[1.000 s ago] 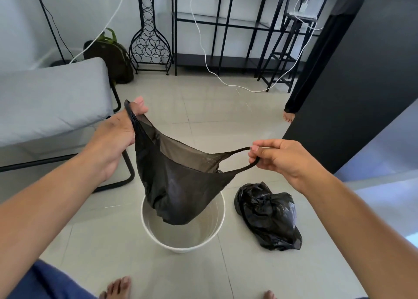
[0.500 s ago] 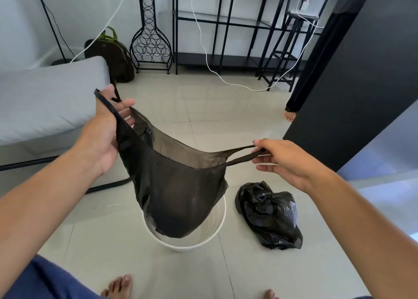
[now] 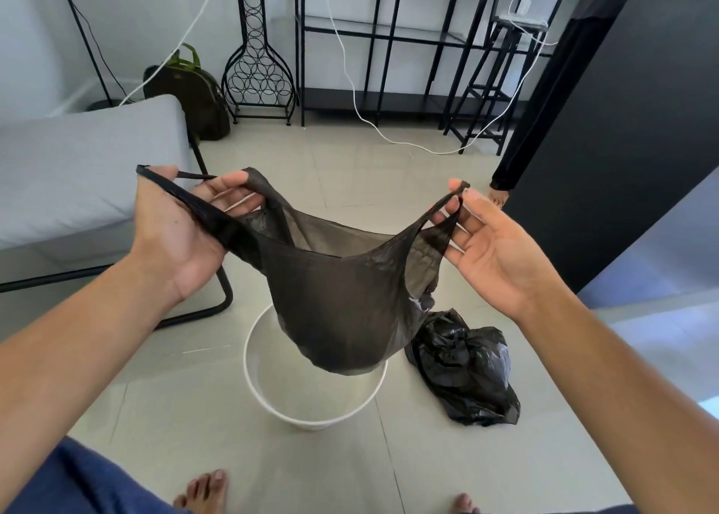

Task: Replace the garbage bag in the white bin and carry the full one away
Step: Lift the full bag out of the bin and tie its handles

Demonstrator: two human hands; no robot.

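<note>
An empty black garbage bag [image 3: 342,303] hangs stretched between my hands above the white bin [image 3: 311,416]. Its left handle loop lies across the palm of my left hand [image 3: 183,233], fingers hooked through it. Thumb and fingertips of my right hand [image 3: 494,245] pinch the right handle, palm turned up. The bag's mouth gapes upward and its bottom hangs just over the bin's rim. No liner shows in the bin, which stands on the tiled floor. The full black bag [image 3: 467,369], tied and crumpled, lies on the floor right of the bin.
A grey cushioned seat [image 3: 78,171] on a black metal frame stands at the left. Behind are a dark backpack [image 3: 190,93], a wire rack [image 3: 256,66], black shelving [image 3: 389,46] and a white cable on the floor. A dark wall [image 3: 622,124] closes the right; another person's foot [image 3: 498,198] shows beside it.
Both hands rose and spread apart, pulling the bag's mouth wider. My left fingers went through the handle loop and my right palm turned up. The bag's bottom lifted higher over the bin.
</note>
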